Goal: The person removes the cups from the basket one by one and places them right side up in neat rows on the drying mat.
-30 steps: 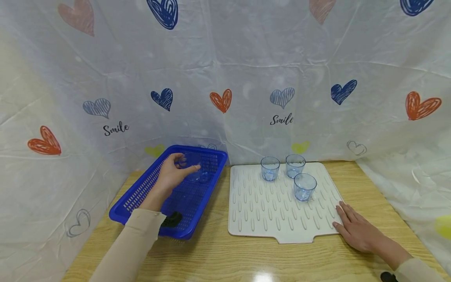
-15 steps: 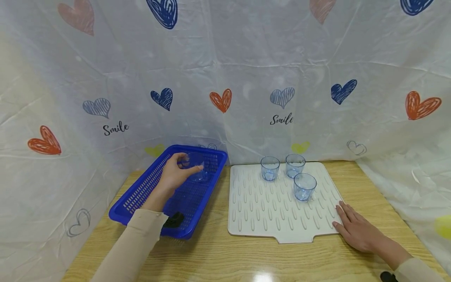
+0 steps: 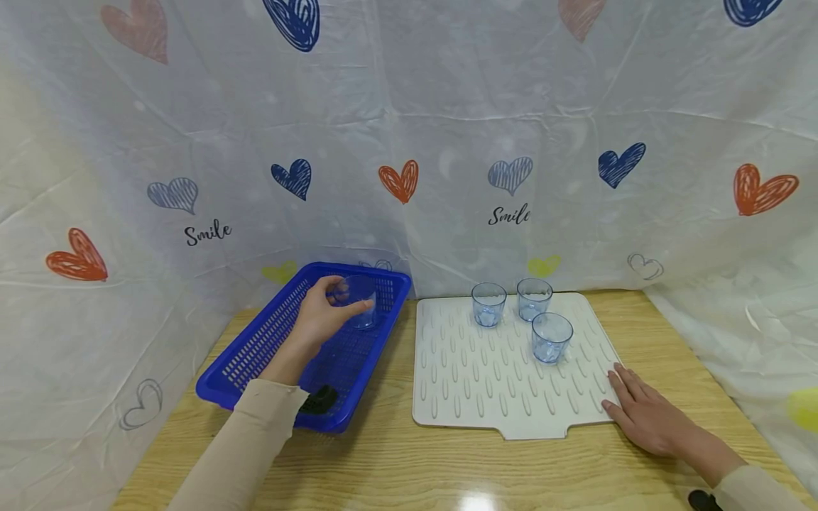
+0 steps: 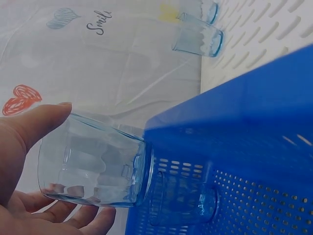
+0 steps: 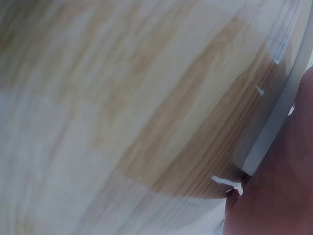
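My left hand [image 3: 319, 316] holds a clear bluish drinking glass [image 4: 98, 161] between thumb and fingers, over the far end of a blue perforated plastic basket [image 3: 252, 348]. In the left wrist view the thumb lies along one side of this glass and the fingers along the other. Beyond its base, a second glass [image 4: 183, 201] sits inside the basket. My right hand [image 3: 655, 419] rests flat, fingers extended, at the right edge of a white ridged drying mat [image 3: 456, 369]. The right wrist view catches only part of that hand beside the mat's edge.
Three similar glasses stand upright on the mat: one at the back left [image 3: 488, 305], one at the back right [image 3: 534, 300] and one nearer [image 3: 552, 339]. Wooden tabletop [image 3: 390, 461] lies around mat and basket. A heart-printed sheet [image 3: 358, 121] hangs behind.
My left hand has shifted slightly right with the glass, which now looks more upright. The right hand stays at the mat's edge.
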Tool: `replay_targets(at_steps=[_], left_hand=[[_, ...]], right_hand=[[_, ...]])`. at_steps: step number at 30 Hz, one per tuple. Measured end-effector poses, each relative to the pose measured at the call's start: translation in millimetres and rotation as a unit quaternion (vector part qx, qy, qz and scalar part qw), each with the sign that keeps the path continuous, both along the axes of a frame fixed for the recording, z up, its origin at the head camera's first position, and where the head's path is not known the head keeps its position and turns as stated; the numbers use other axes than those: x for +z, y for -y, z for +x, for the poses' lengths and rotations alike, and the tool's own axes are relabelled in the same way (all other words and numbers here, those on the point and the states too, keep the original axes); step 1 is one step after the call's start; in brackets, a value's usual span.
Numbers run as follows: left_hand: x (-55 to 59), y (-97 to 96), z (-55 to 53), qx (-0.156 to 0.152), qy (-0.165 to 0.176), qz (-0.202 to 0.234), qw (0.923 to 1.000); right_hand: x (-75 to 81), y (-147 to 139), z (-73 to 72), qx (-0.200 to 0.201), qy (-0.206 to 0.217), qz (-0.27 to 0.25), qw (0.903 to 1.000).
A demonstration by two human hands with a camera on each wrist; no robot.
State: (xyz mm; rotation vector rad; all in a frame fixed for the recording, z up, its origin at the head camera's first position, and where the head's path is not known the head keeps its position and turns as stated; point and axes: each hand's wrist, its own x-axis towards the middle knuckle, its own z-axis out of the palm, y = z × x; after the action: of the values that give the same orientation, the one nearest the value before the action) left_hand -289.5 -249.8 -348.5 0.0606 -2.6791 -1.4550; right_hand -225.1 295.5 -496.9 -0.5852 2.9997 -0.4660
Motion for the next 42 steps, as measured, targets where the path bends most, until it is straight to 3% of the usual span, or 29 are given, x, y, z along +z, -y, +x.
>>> replay_targets(at_steps=[24, 42], left_hand=[[5.9, -21.6, 2.0, -0.016, -0.005, -0.014, 0.9998], [6.3, -48.6, 5.4, -0.043, -0.002, 0.012, 0.999]], right_hand=[[-1.6, -0.5, -1.7, 0.002, -0.005, -0.001, 1.0], [-1.3, -0.7, -1.1, 0.001, -0.002, -0.006, 1.0]])
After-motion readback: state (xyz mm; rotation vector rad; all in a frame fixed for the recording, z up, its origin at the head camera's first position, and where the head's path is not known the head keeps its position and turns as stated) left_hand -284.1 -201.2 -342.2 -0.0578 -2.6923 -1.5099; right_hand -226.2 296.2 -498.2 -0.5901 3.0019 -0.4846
